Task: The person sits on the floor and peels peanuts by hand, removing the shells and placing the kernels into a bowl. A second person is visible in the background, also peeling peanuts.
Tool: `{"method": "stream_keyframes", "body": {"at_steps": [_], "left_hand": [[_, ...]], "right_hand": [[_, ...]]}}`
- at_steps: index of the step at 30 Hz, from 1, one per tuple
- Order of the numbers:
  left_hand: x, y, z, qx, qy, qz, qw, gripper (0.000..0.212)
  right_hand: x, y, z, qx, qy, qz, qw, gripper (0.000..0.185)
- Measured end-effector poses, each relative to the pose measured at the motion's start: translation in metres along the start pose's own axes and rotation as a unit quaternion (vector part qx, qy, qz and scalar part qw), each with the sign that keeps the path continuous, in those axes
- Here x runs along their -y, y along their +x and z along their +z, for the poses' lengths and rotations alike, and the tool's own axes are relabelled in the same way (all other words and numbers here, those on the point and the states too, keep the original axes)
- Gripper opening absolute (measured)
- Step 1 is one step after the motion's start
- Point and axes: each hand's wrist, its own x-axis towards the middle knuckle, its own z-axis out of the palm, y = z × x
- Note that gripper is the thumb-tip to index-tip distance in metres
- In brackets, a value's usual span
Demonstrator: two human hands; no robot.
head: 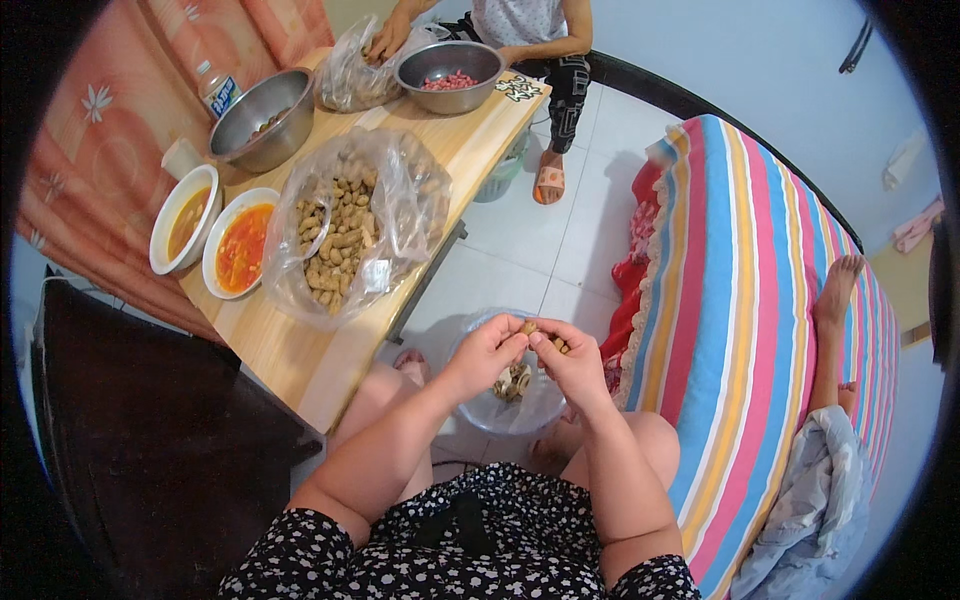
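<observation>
Between the fingertips of both hands is a peanut in its shell (529, 328). My left hand (487, 354) pinches it from one side, and my right hand (568, 360) grips it from the other. A few more unshelled peanuts (561, 345) show in the curled fingers of my right hand. Below both hands stands a clear plastic-lined bin (517, 424) with broken peanut shells (513, 382) inside. On the wooden table (300, 375) to the left, an open clear plastic bag (412, 180) holds many unshelled peanuts (337, 255).
Two white bowls, one of orange-red food (244, 247) and one of brownish soup (187, 225), stand beside a steel bowl (262, 154). Another steel bowl (450, 97) holds pink peanut kernels. A person's hand (390, 37) reaches into another bag (352, 82). Someone's leg (828, 337) rests on the striped bed (720, 337).
</observation>
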Motion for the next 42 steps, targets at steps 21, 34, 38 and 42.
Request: {"method": "stream_keyframes", "body": {"at_steps": [21, 34, 38, 42], "left_hand": [[0.028, -0.008, 0.026, -0.089, -0.015, 0.097, 0.991, 0.008], [0.022, -0.013, 0.049, -0.221, 0.013, 0.080, 0.972, 0.016], [0.013, -0.010, 0.046, -0.190, -0.114, 0.037, 0.974, 0.019], [0.001, -0.007, 0.030, -0.113, -0.245, 0.003, 0.963, 0.018]], "right_hand": [[-0.032, -0.003, 0.023, -0.167, -0.013, -0.123, 0.978, 0.018], [-0.033, -0.003, 0.033, -0.218, -0.107, -0.235, 0.941, 0.014], [-0.034, -0.003, 0.030, -0.200, -0.078, -0.221, 0.951, 0.014], [-0.025, 0.001, 0.029, -0.172, -0.098, -0.240, 0.950, 0.014]]}}
